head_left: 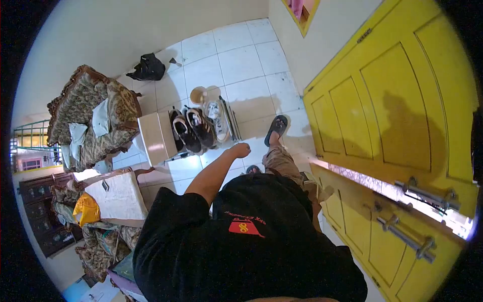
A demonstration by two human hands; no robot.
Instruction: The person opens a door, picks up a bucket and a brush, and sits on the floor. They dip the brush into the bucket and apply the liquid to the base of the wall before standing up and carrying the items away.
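Observation:
My left hand (241, 150) reaches forward over the floor with its fingers curled closed, and nothing shows in it. Just ahead of it stands a low shoe rack (232, 120). On the rack are a pair of black shoes (200, 126) and a pair of grey-white sneakers (218, 121); the hand looks near the rack's end, apart from the shoes. At my right side, by the trousers, my right hand (326, 193) is small and partly hidden, so its fingers cannot be made out. My feet wear dark sandals (279, 126).
Yellow double doors (392, 105) with metal handles (427, 194) stand to the right, a bright gap between them. A patterned sofa (85, 110), a cloth-covered table (121, 196) and a white box-like cabinet (153, 138) are left. A black bag (150, 68) and tan bucket (197, 94) sit ahead.

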